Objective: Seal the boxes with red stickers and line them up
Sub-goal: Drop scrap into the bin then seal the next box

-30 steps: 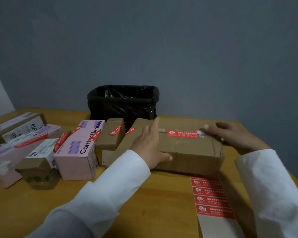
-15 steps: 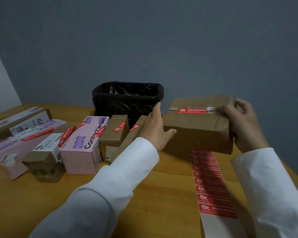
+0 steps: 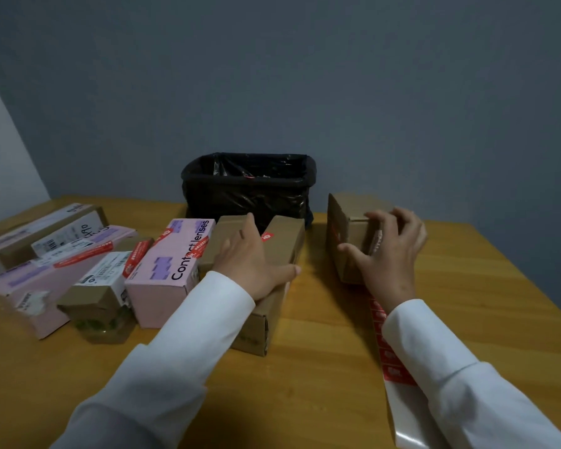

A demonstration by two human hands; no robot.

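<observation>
A brown cardboard box (image 3: pixel 345 222) stands on the table right of the row, turned so its red sticker (image 3: pixel 337 235) faces left. My right hand (image 3: pixel 390 251) grips this box from the near right side, fingers curled over its edge. My left hand (image 3: pixel 250 258) lies flat, fingers apart, across a long brown box (image 3: pixel 284 243) and a smaller brown box (image 3: pixel 224 229) at the row's right end. A gap separates the held box from the row. The strip of red stickers (image 3: pixel 393 372) lies under my right sleeve.
The row runs left with a pink contact-lens box (image 3: pixel 167 270), a white-labelled box (image 3: pixel 106 277) on a jar (image 3: pixel 101 328), a long pink box (image 3: pixel 33 286) and a long brown box (image 3: pixel 30 231), several with red stickers. A black-lined bin (image 3: pixel 250 186) stands behind, against the wall.
The brown box was lifted by both hands, turned on end and brought down at the right. My left hand left it and moved onto the row's brown boxes.
</observation>
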